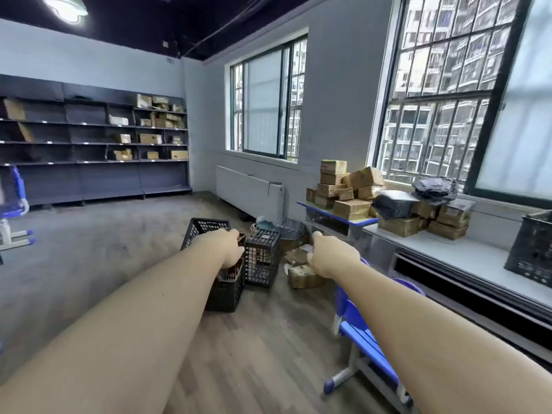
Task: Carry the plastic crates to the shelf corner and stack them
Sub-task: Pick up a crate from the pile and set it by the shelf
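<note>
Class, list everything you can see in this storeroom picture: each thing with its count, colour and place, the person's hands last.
floor crates: three, black, floor, mid-frame
sill crate: one, black, windowsill, far right
cardboard boxes: many, brown, desk and windowsill
floor boxes: several, brown, right of the floor crates
bags: two, black, among the windowsill boxes
shelf: one, dark, back wall
chair: one, blue, lower right
left hand: one, at the floor crates, grip hidden
right hand: one, fingers curled, above the floor boxes
</note>
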